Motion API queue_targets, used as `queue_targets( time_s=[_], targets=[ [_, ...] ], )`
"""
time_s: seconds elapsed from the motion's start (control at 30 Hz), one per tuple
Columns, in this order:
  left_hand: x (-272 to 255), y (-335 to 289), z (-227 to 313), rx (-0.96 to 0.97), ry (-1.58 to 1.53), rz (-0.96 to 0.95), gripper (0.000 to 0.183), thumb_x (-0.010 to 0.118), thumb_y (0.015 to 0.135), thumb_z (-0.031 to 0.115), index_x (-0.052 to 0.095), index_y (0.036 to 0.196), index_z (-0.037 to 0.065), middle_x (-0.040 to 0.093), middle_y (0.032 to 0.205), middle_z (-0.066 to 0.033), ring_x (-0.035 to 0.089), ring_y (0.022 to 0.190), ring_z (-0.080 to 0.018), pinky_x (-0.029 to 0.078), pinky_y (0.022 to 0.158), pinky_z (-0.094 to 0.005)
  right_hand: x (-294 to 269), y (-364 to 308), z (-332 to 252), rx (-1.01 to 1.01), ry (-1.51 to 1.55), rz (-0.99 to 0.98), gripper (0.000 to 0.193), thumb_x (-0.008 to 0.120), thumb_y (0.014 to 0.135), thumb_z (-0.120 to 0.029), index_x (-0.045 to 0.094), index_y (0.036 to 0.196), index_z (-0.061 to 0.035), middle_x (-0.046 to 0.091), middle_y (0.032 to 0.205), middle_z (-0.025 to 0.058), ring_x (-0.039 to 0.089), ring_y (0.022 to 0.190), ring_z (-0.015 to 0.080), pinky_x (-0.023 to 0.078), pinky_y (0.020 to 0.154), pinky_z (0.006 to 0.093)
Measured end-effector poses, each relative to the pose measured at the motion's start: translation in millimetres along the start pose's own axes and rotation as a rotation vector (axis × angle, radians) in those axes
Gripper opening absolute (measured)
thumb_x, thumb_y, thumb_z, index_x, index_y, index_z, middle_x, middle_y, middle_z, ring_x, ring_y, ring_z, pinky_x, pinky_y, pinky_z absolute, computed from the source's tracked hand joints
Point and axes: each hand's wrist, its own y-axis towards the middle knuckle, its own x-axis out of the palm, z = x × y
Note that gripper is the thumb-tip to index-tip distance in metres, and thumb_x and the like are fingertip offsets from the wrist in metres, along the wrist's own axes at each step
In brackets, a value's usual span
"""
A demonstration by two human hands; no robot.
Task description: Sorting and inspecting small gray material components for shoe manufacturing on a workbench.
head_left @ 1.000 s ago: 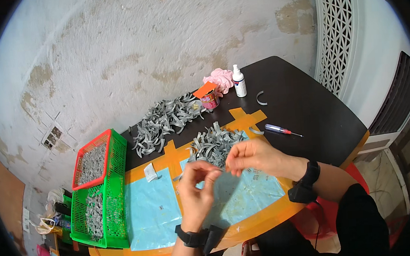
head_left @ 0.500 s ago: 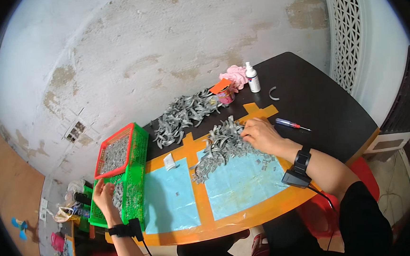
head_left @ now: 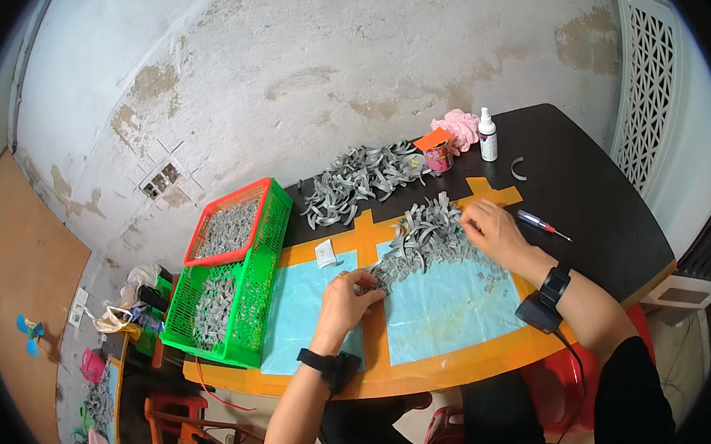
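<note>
My left hand [head_left: 343, 307] is at the left end of a pile of small grey pieces [head_left: 408, 261], its thumb and fingers closing round a few of them. Behind these lies a heap of curved grey strips [head_left: 431, 223]. At that heap's right edge is my right hand [head_left: 495, 232], back upward and fingers bent together; whatever they pinch is hidden. Both wrists wear black bands with small boxes. Left of my left hand, a green basket [head_left: 249, 345] holds more small grey pieces, and a red-rimmed basket [head_left: 259, 235] with similar pieces rests on its far part.
A larger heap of curved strips [head_left: 353, 181] lies along the wall. Near it stand a tin [head_left: 439, 160], a pink cloth [head_left: 458, 128] and a white spray bottle [head_left: 488, 137]. A screwdriver [head_left: 542, 224] lies right of my right hand. Orange tape [head_left: 374, 328] borders blue sheets [head_left: 444, 315].
My left hand has moved right from over the green basket to the pile's left end. My right hand stays by the strips. The whole view has shifted.
</note>
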Motion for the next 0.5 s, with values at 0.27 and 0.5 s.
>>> queue_targets(
  time_s=[0.27, 0.5],
  targets=[
    [6.5, 2.7, 10.3, 0.164, 0.229, 0.03, 0.015, 0.073, 0.072, 0.014, 0.067, 0.081, 0.004, 0.063, 0.076, -0.013, 0.062, 0.072, -0.029, 0.048, 0.066, -0.0379, -1.2, -1.7, -0.9, 0.127, 0.113, -0.097, 0.014, 0.066, 0.076, -0.002, 0.055, 0.084, -0.0001, 0.057, 0.072, 0.0089, 0.055, 0.06, 0.0177, 0.043, 0.056, 0.0311],
    [3.8, 15.0, 16.9, -0.004, 0.254, -0.107, 0.019, 0.071, 0.074, 0.021, 0.066, 0.079, 0.004, 0.066, 0.075, -0.0131, 0.064, 0.075, -0.0284, 0.049, 0.067, -0.0374, -3.4, -2.2, 2.4, 0.205, 0.216, -0.041, 0.021, 0.068, 0.077, 0.0, 0.06, 0.096, 0.001, 0.062, 0.076, 0.0076, 0.058, 0.065, 0.0119, 0.045, 0.058, 0.0254]
  ],
)
